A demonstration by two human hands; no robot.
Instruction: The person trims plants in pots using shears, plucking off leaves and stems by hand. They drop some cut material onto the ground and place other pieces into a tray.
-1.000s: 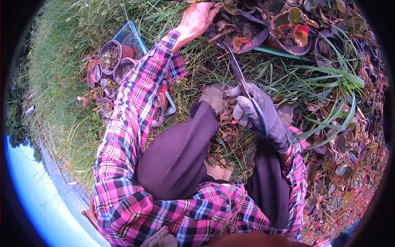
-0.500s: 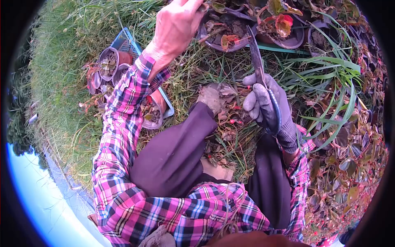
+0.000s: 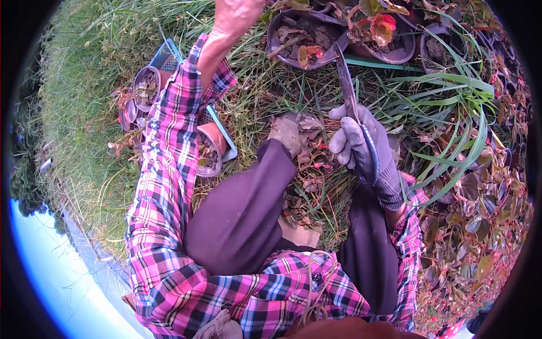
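My left hand (image 3: 237,14), bare, is at the top edge, and its fingers run out of view, so what they do is hidden. To its right stands a round pot (image 3: 306,39) of soil with a cut stem and a withered reddish leaf. My right hand (image 3: 358,138), in a grey glove, is closed around a long, slightly curved knife (image 3: 346,85). Its dark blade points up, with the tip at the pot's right rim. Beside that pot is a second pot (image 3: 395,48) with a red and green plant.
Potted plants (image 3: 148,87) and a tipped brown pot (image 3: 212,144) are by a blue crate (image 3: 166,56) at left. Long grass blades (image 3: 463,113) arch in at right, above a mass of reddish plants (image 3: 480,226). My shoe (image 3: 288,134) rests on the grass.
My left hand has moved up and left, and its fingers have gone out of view. My right hand and the knife have shifted slightly left.
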